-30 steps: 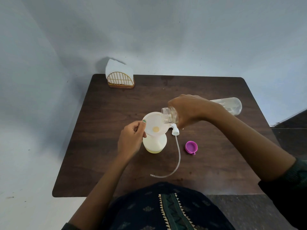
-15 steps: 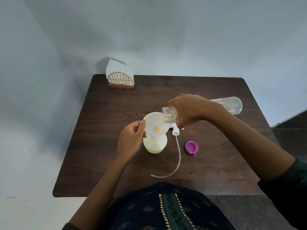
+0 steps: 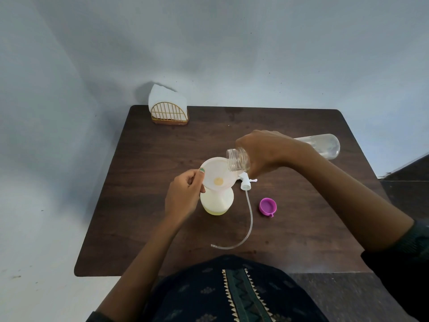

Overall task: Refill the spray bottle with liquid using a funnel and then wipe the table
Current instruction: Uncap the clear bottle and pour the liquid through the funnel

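A pale yellow spray bottle [image 3: 217, 202] stands mid-table with a white funnel [image 3: 218, 174] seated in its neck. My left hand [image 3: 185, 194] pinches the funnel's left rim. My right hand [image 3: 267, 152] grips a clear plastic bottle [image 3: 325, 147] tipped on its side, its open threaded mouth over the funnel's right edge. The bottle looks nearly empty. The white spray head [image 3: 246, 182] with its long clear dip tube [image 3: 249, 219] lies on the table just right of the spray bottle.
A purple cap [image 3: 267, 206] lies upside down to the right of the tube. A gold wire napkin holder [image 3: 169, 115] with white tissues stands at the far left corner of the dark wooden table [image 3: 151, 159]. Walls close in behind and on the left.
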